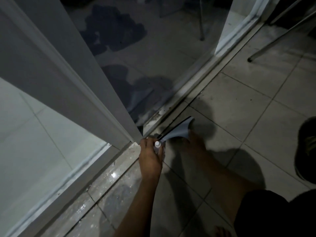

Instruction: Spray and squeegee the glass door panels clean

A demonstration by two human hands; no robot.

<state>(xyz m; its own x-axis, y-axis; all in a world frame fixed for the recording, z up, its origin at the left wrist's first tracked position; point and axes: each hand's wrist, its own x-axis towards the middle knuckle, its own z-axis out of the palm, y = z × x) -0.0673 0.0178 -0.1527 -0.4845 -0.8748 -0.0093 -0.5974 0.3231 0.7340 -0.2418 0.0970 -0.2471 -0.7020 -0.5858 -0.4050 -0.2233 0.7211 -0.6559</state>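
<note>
Floor tiles [239,103] fill the right half of the view, pale and dusty, with open room stretching from the door track toward a dark shoe [307,147] at the right edge and a chair leg [277,43] at upper right. Glass door panels take the left and upper part: one panel [25,125] at the left is milky and bright, the other [145,48] is dark and reflective. A broad grey door frame [68,79] runs diagonally between them and ends at a lower corner just beside the hands. The track [196,86] follows the bottom edge of the dark panel, grimy and flecked where it meets the tiles. A wet, speckled strip of floor [106,182] lies along the bottom rail of the bright panel.

The person's bare leg and foot [196,147] stand on the tiles near the track, toes just beside the squeegee. The squeegee [177,129] lies low at the track, its black blade edge set along the track line, its pale blue body flaring behind it. The left hand [150,156] reaches down to the frame corner, fingers curled round a small spray bottle [157,146] whose white cap points up. Whether this hand also touches the squeegee's handle cannot be told. The right hand is out of sight.
</note>
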